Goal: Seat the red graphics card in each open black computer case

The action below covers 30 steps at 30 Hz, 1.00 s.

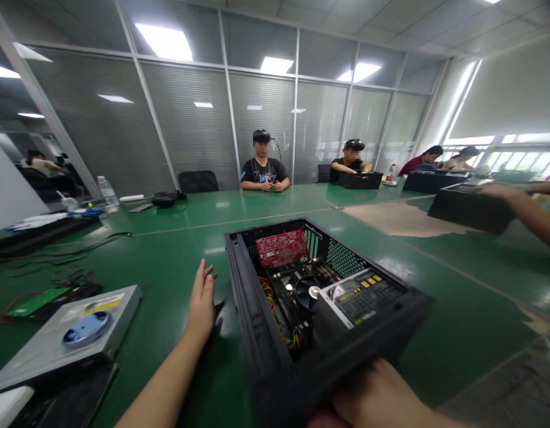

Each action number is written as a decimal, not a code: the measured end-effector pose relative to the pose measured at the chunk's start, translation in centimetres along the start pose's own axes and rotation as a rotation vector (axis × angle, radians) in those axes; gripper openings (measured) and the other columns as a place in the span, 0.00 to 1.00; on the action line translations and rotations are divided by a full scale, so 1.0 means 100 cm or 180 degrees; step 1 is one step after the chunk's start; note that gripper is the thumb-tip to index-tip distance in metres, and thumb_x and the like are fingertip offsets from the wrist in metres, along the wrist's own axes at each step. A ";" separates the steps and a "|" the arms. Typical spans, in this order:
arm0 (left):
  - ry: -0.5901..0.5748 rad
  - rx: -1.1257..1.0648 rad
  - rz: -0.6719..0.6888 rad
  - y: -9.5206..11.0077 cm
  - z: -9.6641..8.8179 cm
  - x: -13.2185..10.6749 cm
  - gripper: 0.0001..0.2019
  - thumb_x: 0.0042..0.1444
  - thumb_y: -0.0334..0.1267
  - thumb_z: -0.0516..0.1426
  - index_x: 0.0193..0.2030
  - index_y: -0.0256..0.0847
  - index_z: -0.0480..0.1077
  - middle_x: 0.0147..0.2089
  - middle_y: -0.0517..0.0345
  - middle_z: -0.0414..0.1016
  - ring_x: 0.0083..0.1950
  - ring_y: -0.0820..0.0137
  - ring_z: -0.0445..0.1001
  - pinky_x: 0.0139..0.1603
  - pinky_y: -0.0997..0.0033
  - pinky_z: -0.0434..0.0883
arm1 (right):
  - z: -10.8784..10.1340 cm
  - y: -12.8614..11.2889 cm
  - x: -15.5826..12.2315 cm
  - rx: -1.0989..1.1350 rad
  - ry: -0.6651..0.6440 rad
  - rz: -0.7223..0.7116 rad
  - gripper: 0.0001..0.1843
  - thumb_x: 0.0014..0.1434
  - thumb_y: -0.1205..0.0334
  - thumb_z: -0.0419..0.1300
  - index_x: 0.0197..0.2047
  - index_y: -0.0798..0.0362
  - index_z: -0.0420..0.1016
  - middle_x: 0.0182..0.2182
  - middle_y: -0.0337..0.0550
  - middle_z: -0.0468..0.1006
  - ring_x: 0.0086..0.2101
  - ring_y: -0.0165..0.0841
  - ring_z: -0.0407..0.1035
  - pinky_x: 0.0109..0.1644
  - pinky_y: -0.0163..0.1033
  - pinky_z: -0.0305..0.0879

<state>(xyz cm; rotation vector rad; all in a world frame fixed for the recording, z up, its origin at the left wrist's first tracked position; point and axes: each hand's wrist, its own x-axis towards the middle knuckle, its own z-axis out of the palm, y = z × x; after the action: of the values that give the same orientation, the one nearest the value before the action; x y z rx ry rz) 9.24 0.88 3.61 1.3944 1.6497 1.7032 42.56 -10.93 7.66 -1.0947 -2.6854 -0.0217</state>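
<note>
A black open-topped computer case (261, 339) lies in front of me on the green table. My right hand (377, 392) grips its near edge from below, with the fingers mostly hidden behind the wall; that end is blurred. To the left of the case, my left hand (202, 303) is open, its fingers stretched forward and holding nothing. Inside the case are a red circuit card (281, 248), a round cooling fan (307, 291), a power supply (352, 297) and red and yellow cables (268, 297).
At left lie a silvery drive (118, 315) bearing a blue ring-shaped object (87, 329), a green circuit board (40, 301) and black cables. A bottle (107, 193) stands farther back. Brown cardboard (399, 218) lies at right. Across the table, people sit, some at black cases (359, 179); another person's arm (528, 208) reaches in.
</note>
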 end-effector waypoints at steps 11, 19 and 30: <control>0.0153 0.0519 0.0242 -0.031 -0.012 0.019 0.28 0.64 0.52 0.48 0.67 0.44 0.58 0.57 0.48 0.69 0.54 0.62 0.72 0.60 0.51 0.65 | 0.030 0.105 0.300 0.0065 -0.0016 0.0829 0.20 0.65 0.55 0.58 0.57 0.56 0.68 0.53 0.48 0.71 0.48 0.39 0.70 0.50 0.50 0.70; -0.0219 0.0772 0.0403 -0.027 -0.004 0.015 0.25 0.63 0.52 0.49 0.62 0.42 0.64 0.54 0.49 0.70 0.52 0.62 0.70 0.55 0.56 0.69 | 0.078 0.115 0.271 0.0437 0.0167 0.0602 0.18 0.67 0.49 0.53 0.48 0.54 0.75 0.48 0.51 0.75 0.51 0.39 0.68 0.57 0.46 0.60; -0.0396 0.1017 0.0633 -0.025 -0.003 0.015 0.22 0.62 0.52 0.50 0.54 0.41 0.68 0.50 0.50 0.73 0.50 0.60 0.73 0.54 0.56 0.70 | 0.054 0.108 0.121 0.1637 0.0563 0.0508 0.13 0.62 0.52 0.58 0.42 0.53 0.77 0.41 0.47 0.77 0.42 0.36 0.71 0.48 0.42 0.64</control>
<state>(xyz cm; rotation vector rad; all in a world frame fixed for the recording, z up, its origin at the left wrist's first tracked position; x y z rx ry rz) 7.47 2.49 1.94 1.8281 1.8222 1.4608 40.51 5.71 4.28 -1.0687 -2.2511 0.5411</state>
